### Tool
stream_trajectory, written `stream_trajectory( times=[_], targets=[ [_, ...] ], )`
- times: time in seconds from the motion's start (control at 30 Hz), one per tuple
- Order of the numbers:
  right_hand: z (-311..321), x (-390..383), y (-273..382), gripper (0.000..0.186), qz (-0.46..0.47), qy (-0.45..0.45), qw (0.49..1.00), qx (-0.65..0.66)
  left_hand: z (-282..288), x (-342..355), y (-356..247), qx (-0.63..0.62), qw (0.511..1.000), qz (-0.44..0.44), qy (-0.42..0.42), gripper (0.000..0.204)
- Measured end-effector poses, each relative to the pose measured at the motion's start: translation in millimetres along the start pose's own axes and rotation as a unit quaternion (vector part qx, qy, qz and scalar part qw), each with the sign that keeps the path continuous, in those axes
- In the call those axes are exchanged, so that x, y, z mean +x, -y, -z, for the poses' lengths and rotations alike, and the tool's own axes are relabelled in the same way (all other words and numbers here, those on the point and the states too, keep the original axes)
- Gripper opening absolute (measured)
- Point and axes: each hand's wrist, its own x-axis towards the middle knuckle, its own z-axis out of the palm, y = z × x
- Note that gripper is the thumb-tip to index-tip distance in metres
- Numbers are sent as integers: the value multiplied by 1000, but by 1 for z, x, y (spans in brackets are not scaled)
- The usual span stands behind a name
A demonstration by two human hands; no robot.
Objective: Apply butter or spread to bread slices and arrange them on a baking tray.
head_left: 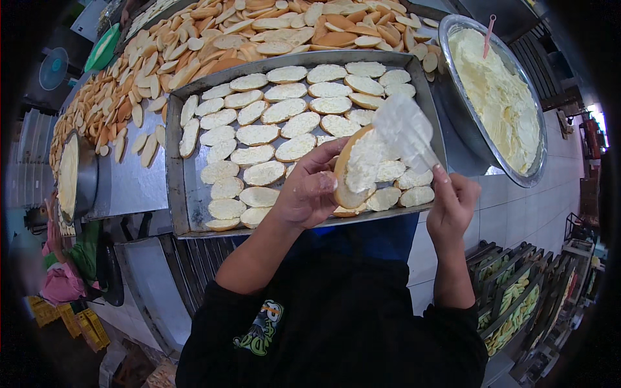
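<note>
At the counter [132, 193], likely-soft sliced bread [355, 169] is edge-pinched by the left hand [306, 189], a spatula [409, 132] gripped by the right hand [454, 204].

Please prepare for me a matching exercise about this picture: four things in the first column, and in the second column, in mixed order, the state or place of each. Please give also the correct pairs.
Column one
1. Left hand
2. Right hand
3. Metal tray
4. Large bowl

Column two
A. is under rows of coated slices
B. has a pink handle standing in its pale cream
C. holds a whitish spreader
D. holds one bread slice

Right pairs: 1-D, 2-C, 3-A, 4-B
</note>
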Motion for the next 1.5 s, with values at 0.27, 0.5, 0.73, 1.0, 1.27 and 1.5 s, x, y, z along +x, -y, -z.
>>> stream_trajectory(
  times=[0.27, 0.5, 0.73, 1.0, 1.27, 1.5],
  targets=[
    [-18, -12, 26, 37, -93, 40, 967, 233, -2, 5, 5, -126, 992, 1, 21, 65],
    [-19, -31, 4, 32, -103, 61, 982, 144, 2, 1, -2, -85, 995, -55, -6, 67],
    [-35, -28, 21, 25, -259, 79, 876, 399, -13, 10, 5, -17, 995, -38, -94, 52],
    [-42, -36, 12, 25, -263, 134, 838, 458, -12, 15, 2, -55, 983, 23, -175, 38],
    [-40, -37, 7, 23, -253, 148, 843, 452, -15, 21, -2, -51, 977, 48, -203, 31],
    [-33, -33, 3, 24, -133, 166, 895, 391, -2, 22, -6, -75, 957, 31, -279, 37]
  ],
)
